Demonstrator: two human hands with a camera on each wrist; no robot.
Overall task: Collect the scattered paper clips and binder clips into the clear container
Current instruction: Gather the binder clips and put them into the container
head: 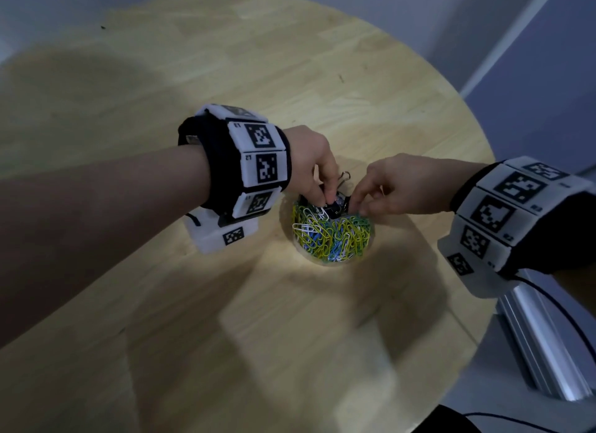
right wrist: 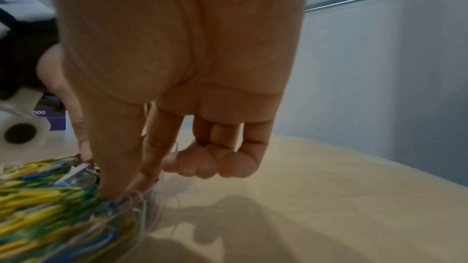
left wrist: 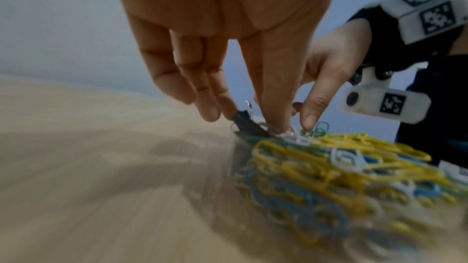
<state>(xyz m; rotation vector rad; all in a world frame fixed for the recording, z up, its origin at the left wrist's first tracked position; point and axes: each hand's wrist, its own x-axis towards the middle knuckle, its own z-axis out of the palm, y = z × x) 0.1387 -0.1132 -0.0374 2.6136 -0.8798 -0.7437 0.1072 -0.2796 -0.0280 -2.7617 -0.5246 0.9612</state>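
A clear container (head: 292, 239) stands mid-table, heaped with yellow, green, blue and white paper clips (head: 335, 236). On the heap at the far rim lie black binder clips (head: 338, 206), one with a wire handle sticking up. My left hand (head: 327, 202) pinches a black binder clip (left wrist: 247, 124) between thumb and fingers. My right hand (head: 356, 207) meets it from the right. Its thumb and index finger (right wrist: 121, 175) pinch down at the same binder clip's end, and its other fingers are curled. In the left wrist view the paper clips (left wrist: 329, 165) fill the container (left wrist: 240, 163).
The round wooden table (head: 225, 78) holds the container. A metal rail (head: 541, 345) runs beside the table's right edge, and a black cable (head: 558, 316) hangs from my right wrist. Grey walls lie beyond the far edge.
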